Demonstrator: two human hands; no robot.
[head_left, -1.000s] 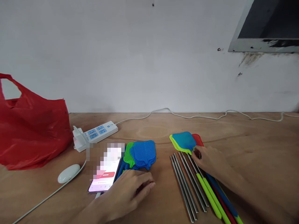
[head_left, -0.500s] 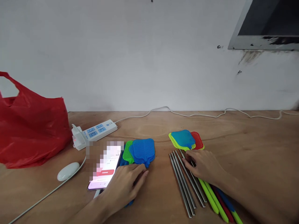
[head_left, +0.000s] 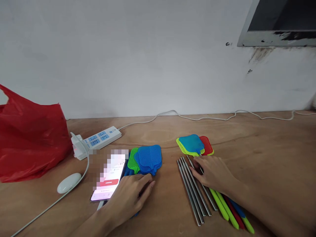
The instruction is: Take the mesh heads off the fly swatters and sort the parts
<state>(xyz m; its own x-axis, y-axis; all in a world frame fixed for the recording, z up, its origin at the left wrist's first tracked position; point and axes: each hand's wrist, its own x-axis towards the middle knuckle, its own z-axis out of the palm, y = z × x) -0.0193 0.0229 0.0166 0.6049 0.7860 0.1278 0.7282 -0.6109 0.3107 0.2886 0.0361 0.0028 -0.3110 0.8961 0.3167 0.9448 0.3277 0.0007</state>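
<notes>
Several silver metal rods [head_left: 189, 189] lie side by side on the wooden table. Over the rightmost rod [head_left: 209, 196], my right hand [head_left: 212, 172] is closed, thumb and fingertips about its upper part; the exact grip is partly hidden. Beyond these fingertips lies a small pile of mesh fly swatter heads, a blue one [head_left: 191, 144] on top of yellow-green and red [head_left: 206, 144]. Yellow-green, red and blue handles [head_left: 223, 207] stretch under my right wrist. My left hand [head_left: 132, 194] rests, fingers loosely bent and thumb apart, below blue fly swatter heads [head_left: 149, 158] and a green one [head_left: 133, 161].
A lit phone [head_left: 108, 181] lies against my left hand. Farther left are a white power strip [head_left: 106, 140], a white oval device [head_left: 69, 183] with a cable, and a red plastic bag [head_left: 32, 138]. A thin white cord [head_left: 202, 118] runs along the wall.
A metal rod near my right hand now lies farther left, close against the other rods. My left hand keeps its place by the blue swatters. The view has shifted slightly.
</notes>
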